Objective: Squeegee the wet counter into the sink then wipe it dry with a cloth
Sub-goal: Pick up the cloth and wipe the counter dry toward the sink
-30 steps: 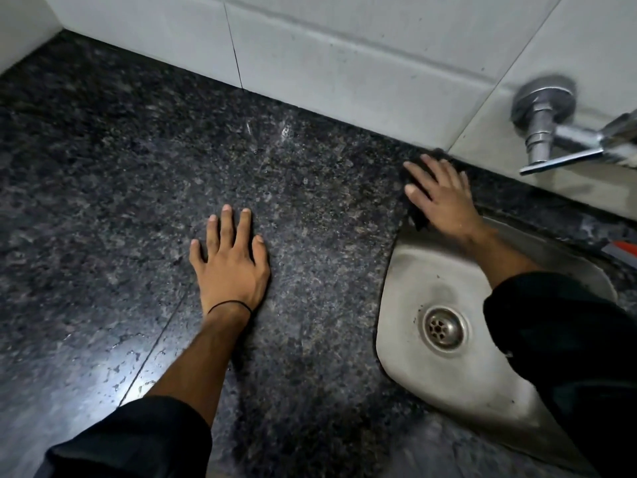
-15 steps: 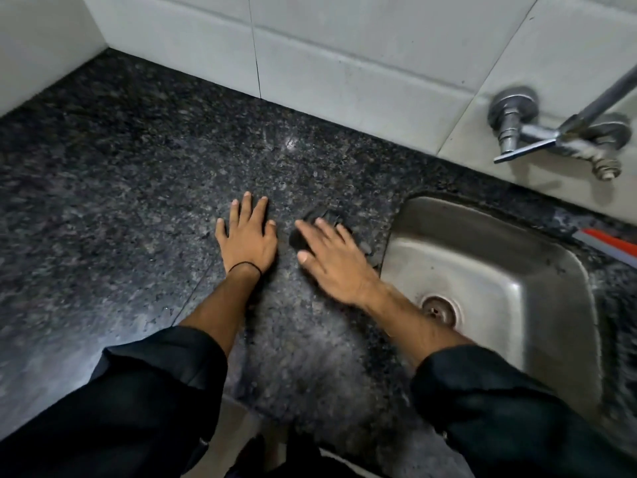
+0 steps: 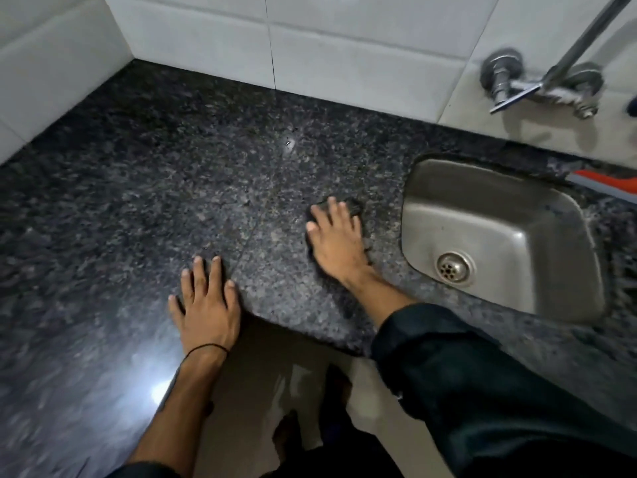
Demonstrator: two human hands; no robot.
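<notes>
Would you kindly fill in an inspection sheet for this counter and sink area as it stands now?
Surface: dark speckled granite counter, glare patch near the front edge.
Job's things: dark cloth flat on the counter; steel sink empty; red-handled tool behind the sink, only partly in view.
Clutter: nothing seen.
Hands: left hand flat on the counter, holding nothing; right hand pressed flat on the cloth.
Cables: nothing seen.
Surroundings: white tiled wall; wall tap above the sink.

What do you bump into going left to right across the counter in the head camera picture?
Left hand → right hand pressing a dark cloth → sink → orange tool at the right edge.
</notes>
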